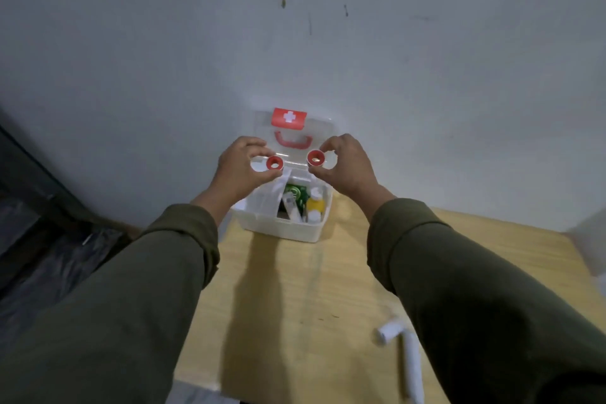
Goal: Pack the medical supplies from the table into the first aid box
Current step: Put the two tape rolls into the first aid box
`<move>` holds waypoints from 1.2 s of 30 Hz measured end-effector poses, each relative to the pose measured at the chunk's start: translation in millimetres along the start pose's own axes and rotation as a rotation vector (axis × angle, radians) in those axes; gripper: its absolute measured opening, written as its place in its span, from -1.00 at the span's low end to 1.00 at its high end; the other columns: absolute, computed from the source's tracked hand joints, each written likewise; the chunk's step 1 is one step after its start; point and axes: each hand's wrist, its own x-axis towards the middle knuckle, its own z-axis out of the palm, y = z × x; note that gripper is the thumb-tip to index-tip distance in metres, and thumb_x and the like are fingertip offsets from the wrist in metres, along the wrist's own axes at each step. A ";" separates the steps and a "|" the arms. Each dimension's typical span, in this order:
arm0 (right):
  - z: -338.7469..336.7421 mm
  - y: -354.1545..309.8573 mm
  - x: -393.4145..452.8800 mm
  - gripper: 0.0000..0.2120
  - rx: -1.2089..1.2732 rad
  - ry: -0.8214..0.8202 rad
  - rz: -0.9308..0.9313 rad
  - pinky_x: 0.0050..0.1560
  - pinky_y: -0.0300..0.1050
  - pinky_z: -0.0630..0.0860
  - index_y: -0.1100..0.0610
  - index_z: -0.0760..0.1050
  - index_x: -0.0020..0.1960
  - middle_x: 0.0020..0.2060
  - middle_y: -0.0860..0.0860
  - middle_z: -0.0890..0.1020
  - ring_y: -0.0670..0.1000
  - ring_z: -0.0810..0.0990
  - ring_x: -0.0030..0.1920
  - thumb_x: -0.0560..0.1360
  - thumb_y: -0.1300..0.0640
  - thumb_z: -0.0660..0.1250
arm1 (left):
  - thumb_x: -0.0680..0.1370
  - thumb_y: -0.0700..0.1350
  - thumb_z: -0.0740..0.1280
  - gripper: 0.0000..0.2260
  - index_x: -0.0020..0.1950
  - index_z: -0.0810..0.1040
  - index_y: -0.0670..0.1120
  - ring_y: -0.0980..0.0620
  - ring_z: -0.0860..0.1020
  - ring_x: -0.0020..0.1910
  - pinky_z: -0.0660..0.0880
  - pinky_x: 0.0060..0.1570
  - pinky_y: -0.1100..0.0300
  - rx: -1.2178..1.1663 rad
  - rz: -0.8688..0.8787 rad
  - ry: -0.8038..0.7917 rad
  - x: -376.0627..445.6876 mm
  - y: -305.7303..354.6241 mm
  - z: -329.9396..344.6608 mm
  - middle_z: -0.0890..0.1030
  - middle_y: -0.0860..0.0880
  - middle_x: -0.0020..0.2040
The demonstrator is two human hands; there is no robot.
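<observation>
The white first aid box point(282, 229) stands open at the table's far edge, its clear lid point(319, 131) with a red cross label leaning against the wall. Inside I see a green packet point(296, 193), a yellow bottle point(315, 205) and a white tube point(292, 208). Above the box, my left hand point(241, 170) pinches a tape roll with a red core point(273, 163). My right hand point(347, 166) pinches a second red-cored tape roll point(316, 158). Both rolls hang over the back of the box, their openings facing me.
Two white bandage rolls point(392, 331) point(411, 367) lie on the wooden table point(295, 305) near my right sleeve. A grey wall rises right behind the box. Dark floor lies off the table's left edge.
</observation>
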 end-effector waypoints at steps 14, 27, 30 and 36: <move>109.7 -56.1 32.8 -0.63 -0.074 -0.110 0.187 0.15 -0.13 0.39 0.07 0.53 0.09 0.14 0.06 0.54 0.05 0.46 0.11 0.35 -0.01 0.50 | 0.36 0.04 0.51 -0.63 0.15 0.62 0.04 0.02 0.39 0.30 0.33 0.33 -0.09 -0.041 -0.004 -0.213 44.3 -105.0 1.1 0.47 0.03 0.31; 134.9 -54.0 46.4 -0.62 -0.164 -0.184 0.239 0.13 -0.10 0.39 0.09 0.56 0.09 0.14 0.10 0.53 0.09 0.43 0.15 0.32 0.02 0.53 | 0.36 0.06 0.51 -0.57 0.21 0.60 0.03 0.00 0.27 0.40 0.23 0.38 -0.08 -0.063 -0.001 -0.362 60.2 -134.6 13.7 0.42 0.04 0.36; 136.4 -51.9 47.8 -0.63 -0.182 -0.208 0.250 0.12 -0.10 0.37 0.08 0.57 0.06 0.13 0.09 0.52 0.08 0.42 0.15 0.31 0.00 0.53 | 0.37 0.05 0.50 -0.56 0.23 0.58 0.06 0.01 0.25 0.42 0.19 0.39 -0.03 -0.051 0.001 -0.381 61.2 -136.0 15.7 0.40 0.04 0.38; 136.7 -50.1 48.9 -0.60 -0.199 -0.229 0.265 0.12 -0.11 0.36 0.08 0.58 0.06 0.13 0.08 0.51 0.07 0.40 0.14 0.29 -0.03 0.54 | 0.38 0.02 0.50 -0.56 0.25 0.56 0.07 -0.01 0.23 0.43 0.19 0.39 -0.03 -0.045 -0.012 -0.400 62.5 -134.1 16.7 0.38 0.03 0.40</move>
